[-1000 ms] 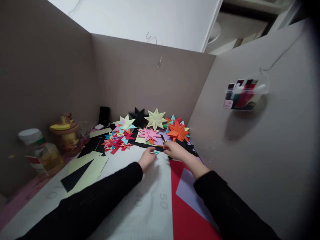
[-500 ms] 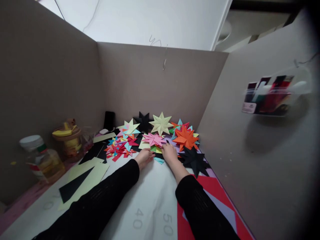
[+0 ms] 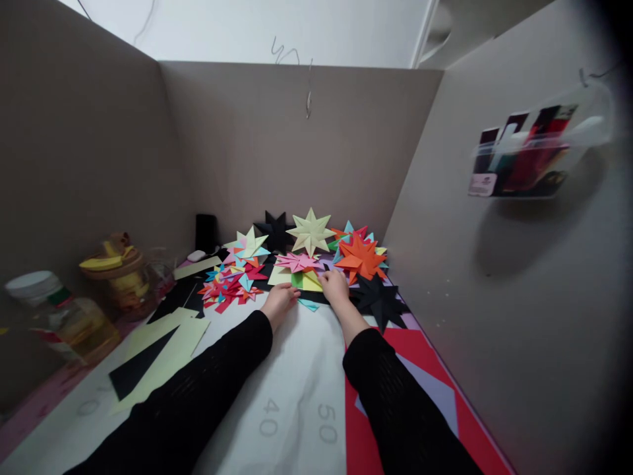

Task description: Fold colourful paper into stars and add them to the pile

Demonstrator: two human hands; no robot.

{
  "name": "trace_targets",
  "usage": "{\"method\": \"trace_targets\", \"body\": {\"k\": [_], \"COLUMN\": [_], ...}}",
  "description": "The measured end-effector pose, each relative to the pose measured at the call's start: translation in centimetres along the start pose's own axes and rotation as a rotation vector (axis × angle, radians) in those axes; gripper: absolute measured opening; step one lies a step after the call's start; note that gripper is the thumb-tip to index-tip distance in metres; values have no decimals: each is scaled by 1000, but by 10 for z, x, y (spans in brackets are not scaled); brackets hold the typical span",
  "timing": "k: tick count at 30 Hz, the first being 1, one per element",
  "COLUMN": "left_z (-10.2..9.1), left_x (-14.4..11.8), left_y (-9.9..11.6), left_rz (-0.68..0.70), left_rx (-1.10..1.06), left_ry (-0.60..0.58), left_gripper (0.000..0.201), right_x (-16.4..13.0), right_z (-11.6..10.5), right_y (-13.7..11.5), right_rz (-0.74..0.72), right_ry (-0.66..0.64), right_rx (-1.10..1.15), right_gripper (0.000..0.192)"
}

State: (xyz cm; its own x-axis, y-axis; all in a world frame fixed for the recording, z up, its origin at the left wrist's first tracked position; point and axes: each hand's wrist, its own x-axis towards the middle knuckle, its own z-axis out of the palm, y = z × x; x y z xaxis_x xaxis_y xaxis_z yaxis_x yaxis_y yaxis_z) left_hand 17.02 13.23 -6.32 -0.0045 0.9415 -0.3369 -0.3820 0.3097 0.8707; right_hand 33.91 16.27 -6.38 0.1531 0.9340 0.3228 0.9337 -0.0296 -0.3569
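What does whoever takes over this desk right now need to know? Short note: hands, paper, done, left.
Left hand: flat on the white mat, beside a small teal scrap; no grip visible.
Right hand: fingers on the yellow sheet under the pink star; grip unclear.
Done: folded stars piled at the back, including a cream star, orange star and black star.
Left: flat uncut sheets, pale yellow and red.

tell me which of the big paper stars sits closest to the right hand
The pink star, lying flat just beyond the right hand. The orange star and black star lie farther right.
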Motion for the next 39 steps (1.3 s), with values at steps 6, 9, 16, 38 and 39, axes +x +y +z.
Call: {"method": "trace_targets", "body": {"k": [6, 9, 16, 38, 39], "left_z": [7, 7, 7, 46, 46], "left_x": [12, 15, 16, 24, 26], "left_y": [4, 4, 0, 0, 2], "left_rz": [-77, -109, -72, -51, -55], "left_rx": [-85, -85, -58, 12, 13], "left_ry": [-154, -186, -166, -133, -129], "left_gripper": [41, 43, 46, 24, 26], "right_x": [1, 0, -2, 0, 0], "right_z": [5, 5, 4, 4, 4], "right_y": [1, 1, 0, 0, 0], "right_rz": [-3, -4, 7, 39, 41], "right_ry": [-2, 1, 4, 0, 3], "right_rx": [3, 2, -2, 23, 27], "right_gripper": [23, 23, 25, 27, 27]}}
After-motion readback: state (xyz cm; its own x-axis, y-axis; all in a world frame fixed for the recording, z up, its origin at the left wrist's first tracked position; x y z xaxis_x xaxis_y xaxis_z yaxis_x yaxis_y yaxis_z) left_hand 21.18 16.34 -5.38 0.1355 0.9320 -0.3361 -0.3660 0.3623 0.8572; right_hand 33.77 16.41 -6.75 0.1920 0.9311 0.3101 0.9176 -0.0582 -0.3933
